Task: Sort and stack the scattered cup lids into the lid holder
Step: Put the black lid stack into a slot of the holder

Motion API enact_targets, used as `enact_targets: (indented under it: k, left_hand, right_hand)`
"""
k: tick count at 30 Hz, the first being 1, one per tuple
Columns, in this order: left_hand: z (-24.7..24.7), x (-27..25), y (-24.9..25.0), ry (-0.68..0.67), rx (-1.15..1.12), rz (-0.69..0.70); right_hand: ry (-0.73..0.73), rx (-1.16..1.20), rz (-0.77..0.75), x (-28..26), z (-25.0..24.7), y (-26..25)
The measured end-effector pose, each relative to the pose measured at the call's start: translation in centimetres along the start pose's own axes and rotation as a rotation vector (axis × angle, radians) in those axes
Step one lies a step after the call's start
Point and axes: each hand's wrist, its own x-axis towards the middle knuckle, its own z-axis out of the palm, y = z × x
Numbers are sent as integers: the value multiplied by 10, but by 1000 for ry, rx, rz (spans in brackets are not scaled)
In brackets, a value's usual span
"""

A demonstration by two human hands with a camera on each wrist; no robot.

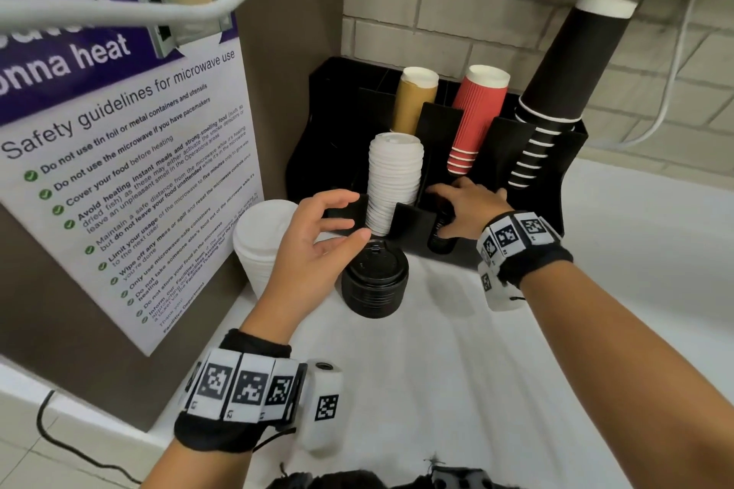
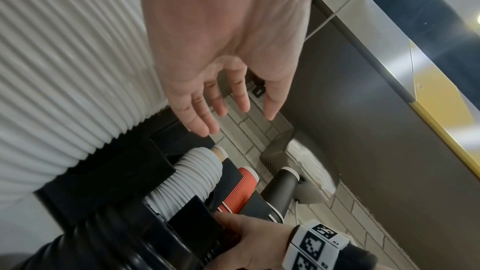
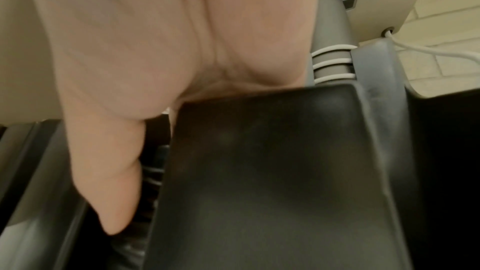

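Note:
A black lid holder (image 1: 313,155) stands at the back of the white counter. One front slot carries a tall stack of white lids (image 1: 393,187) (image 2: 192,178). My right hand (image 1: 456,206) (image 2: 249,239) reaches into the slot beside it and grips a short stack of black lids (image 1: 441,238) (image 3: 150,182). A second black lid stack (image 1: 375,278) sits on the counter in front of the holder. My left hand (image 1: 349,216) (image 2: 221,110) hovers just above it, fingers spread and empty. Another white lid stack (image 1: 264,246) (image 2: 64,69) stands to the left.
Brown cups (image 1: 413,99), red cups (image 1: 476,115) and black cups (image 1: 564,71) fill the holder's rear slots. A brown wall with a microwave safety poster (image 1: 119,155) closes the left side. A white cable (image 1: 159,8) crosses overhead. White counter (image 1: 516,369) stretches right and toward me.

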Motion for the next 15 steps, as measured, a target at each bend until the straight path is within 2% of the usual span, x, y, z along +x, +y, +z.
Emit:
enact_targets:
  k: [8, 11, 13, 15]
  left_hand:
    - [2, -1, 3, -7, -3, 9]
    - [3, -1, 4, -5, -9, 4]
    - [2, 0, 5, 2, -6, 6]
    - [2, 1, 6, 14, -11, 6]
  right_hand:
    - [57, -158, 1, -6, 9, -5]
    - [56, -141, 28, -15, 3, -5]
    - [231, 1, 45, -26, -4, -8]
    - [497, 281, -41, -39, -5, -19]
